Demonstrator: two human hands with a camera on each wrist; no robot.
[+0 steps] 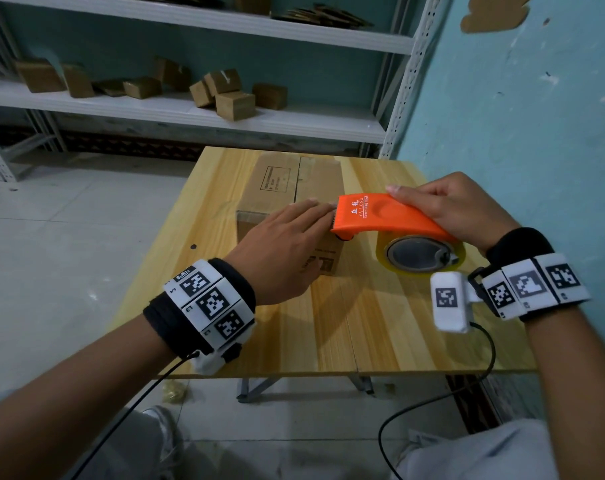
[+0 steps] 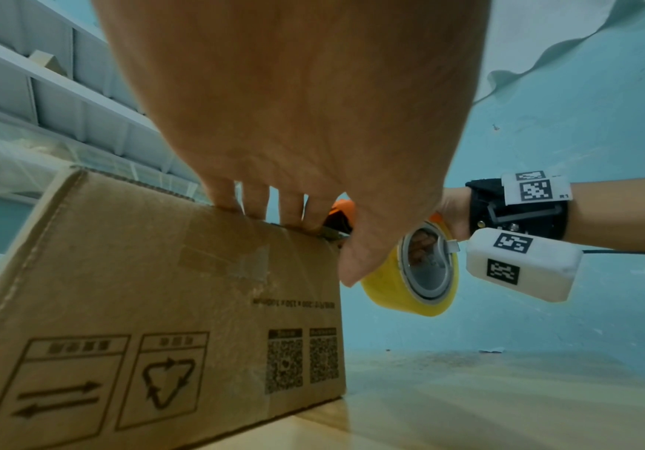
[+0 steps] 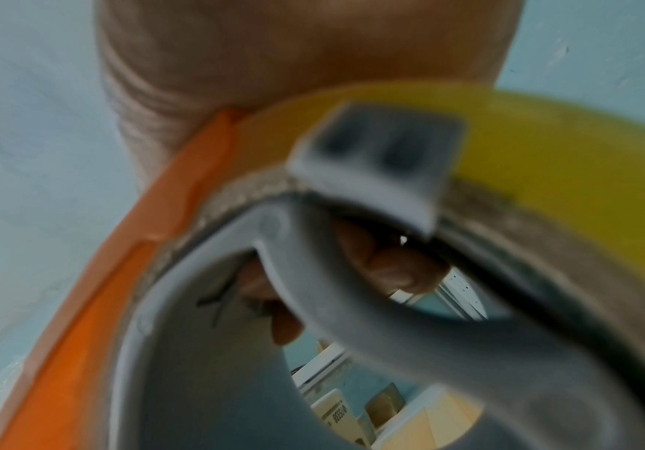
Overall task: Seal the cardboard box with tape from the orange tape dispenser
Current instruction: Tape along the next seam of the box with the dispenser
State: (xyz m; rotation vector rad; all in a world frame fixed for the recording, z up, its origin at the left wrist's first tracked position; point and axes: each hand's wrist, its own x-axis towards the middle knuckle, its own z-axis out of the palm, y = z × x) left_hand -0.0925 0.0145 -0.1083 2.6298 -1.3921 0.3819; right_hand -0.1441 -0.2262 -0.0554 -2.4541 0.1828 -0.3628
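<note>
A brown cardboard box (image 1: 280, 188) lies on the wooden table (image 1: 363, 323), its top flaps closed, and clear tape shows on its near side (image 2: 232, 258). My right hand (image 1: 450, 209) grips the orange tape dispenser (image 1: 380, 216) from above. The dispenser's toothed front end sits at the box's near top edge. A yellowish tape roll (image 1: 420, 254) on a grey hub (image 3: 313, 304) hangs at its rear. My left hand (image 1: 294, 237) lies flat on the box top. Its straight fingers (image 2: 259, 207) press down just in front of the dispenser's blade.
A white metal shelf rack (image 1: 190, 112) behind the table carries several small cardboard boxes (image 1: 231, 95). A blue wall (image 1: 519, 116) runs close along the table's right side. Grey tiled floor (image 1: 69, 220) lies to the left. Cables hang from both wrist cameras.
</note>
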